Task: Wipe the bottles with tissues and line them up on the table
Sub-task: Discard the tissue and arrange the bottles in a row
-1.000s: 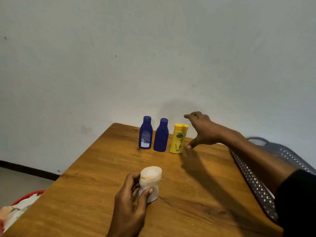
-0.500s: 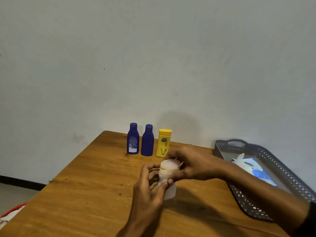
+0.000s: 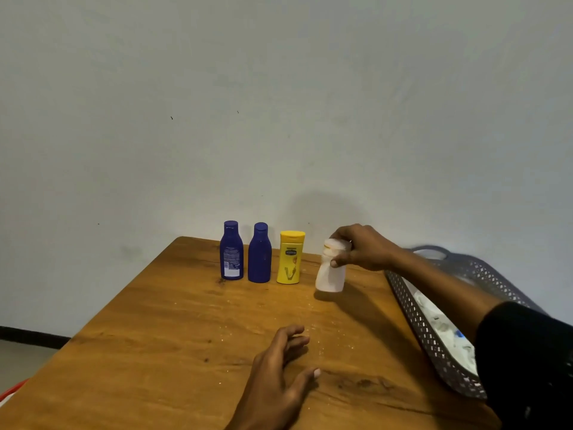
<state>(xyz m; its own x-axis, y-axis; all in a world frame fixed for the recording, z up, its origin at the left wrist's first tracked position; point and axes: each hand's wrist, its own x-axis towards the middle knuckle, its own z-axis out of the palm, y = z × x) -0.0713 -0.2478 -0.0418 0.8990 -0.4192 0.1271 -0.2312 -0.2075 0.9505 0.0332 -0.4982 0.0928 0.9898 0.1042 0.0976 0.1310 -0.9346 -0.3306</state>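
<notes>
Two dark blue bottles and a yellow bottle stand upright in a row at the far edge of the wooden table. My right hand grips the top of a white bottle, held slightly tilted just right of the yellow one, its base at or just above the tabletop. My left hand rests over the table near the front, fingers spread, holding nothing.
A grey perforated basket with white items inside sits along the table's right side under my right arm. A red-rimmed bin shows at the lower left beyond the table edge. A bare wall stands right behind the bottle row.
The white bottle passed from my left hand to my right, which carried it back beside the yellow bottle. My left hand let go and now hovers over the table.
</notes>
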